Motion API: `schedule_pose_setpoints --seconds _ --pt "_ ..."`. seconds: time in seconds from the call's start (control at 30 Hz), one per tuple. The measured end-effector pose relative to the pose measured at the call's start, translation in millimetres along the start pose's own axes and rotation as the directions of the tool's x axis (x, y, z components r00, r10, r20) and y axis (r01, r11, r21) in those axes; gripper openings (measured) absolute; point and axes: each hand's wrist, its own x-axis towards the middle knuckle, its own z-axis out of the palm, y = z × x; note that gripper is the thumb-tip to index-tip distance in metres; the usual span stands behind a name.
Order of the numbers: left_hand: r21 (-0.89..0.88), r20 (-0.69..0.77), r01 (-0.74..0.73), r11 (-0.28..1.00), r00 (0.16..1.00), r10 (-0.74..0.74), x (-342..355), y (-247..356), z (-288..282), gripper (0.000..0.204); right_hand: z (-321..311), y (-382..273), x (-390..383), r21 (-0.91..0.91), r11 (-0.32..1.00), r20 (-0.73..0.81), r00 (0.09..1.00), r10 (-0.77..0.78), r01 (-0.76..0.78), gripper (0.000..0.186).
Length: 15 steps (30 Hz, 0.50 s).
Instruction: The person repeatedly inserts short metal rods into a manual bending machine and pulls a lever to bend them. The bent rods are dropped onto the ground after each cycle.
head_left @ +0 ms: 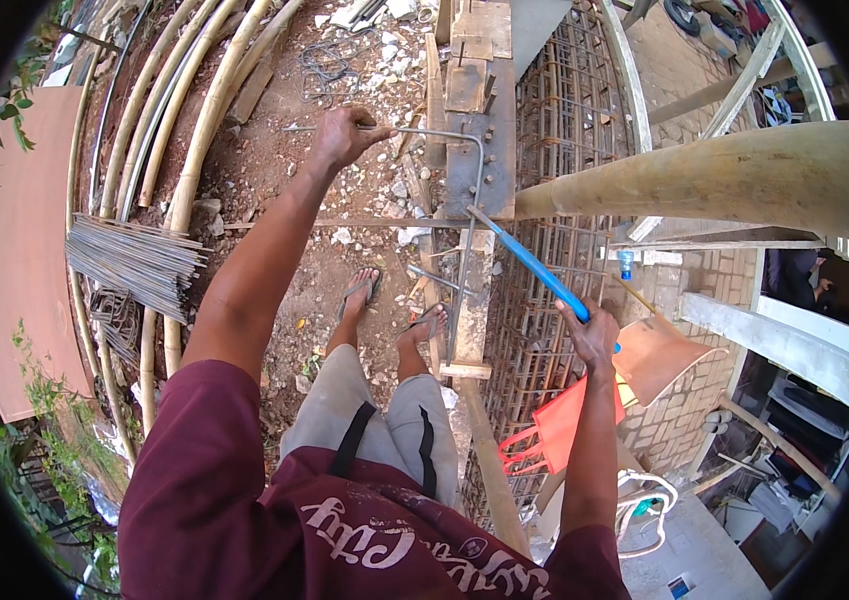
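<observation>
My left hand (pixel 344 135) is closed around one end of a thin steel rod (pixel 439 132) that runs right and bends down at a corner over a wooden bench plank (pixel 474 160). My right hand (pixel 592 335) grips the blue handle of a rod-bending lever (pixel 534 268), whose metal head meets the rod's lower leg near the plank. My sandalled feet (pixel 394 310) stand on reddish dirt beside the plank.
A bundle of straight steel rods (pixel 134 262) lies at the left beside long bamboo poles (pixel 179 120). A rebar cage (pixel 564 130) lies right of the plank. A thick bamboo post (pixel 704 180) crosses at the right. An orange bag (pixel 564 425) sits below my right arm.
</observation>
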Motion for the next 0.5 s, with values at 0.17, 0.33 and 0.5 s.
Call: schedule_pose_setpoints --seconds 0.17,0.33,0.5 --pt "-0.532 0.173 0.200 0.822 0.977 -0.126 -165 80 37 0.063 5 -2 -4 -0.059 0.997 -0.053 0.998 0.045 -0.048 0.070" --pt "-0.642 0.742 0.722 0.258 0.670 -0.024 -328 140 104 0.052 1 -3 -14 0.025 0.998 -0.006 0.998 0.061 -0.061 0.067" --pt "-0.634 0.671 0.450 0.628 0.725 0.158 -266 78 75 0.051 36 -109 -65 0.083 0.904 -0.186 0.885 0.426 -0.418 0.066"
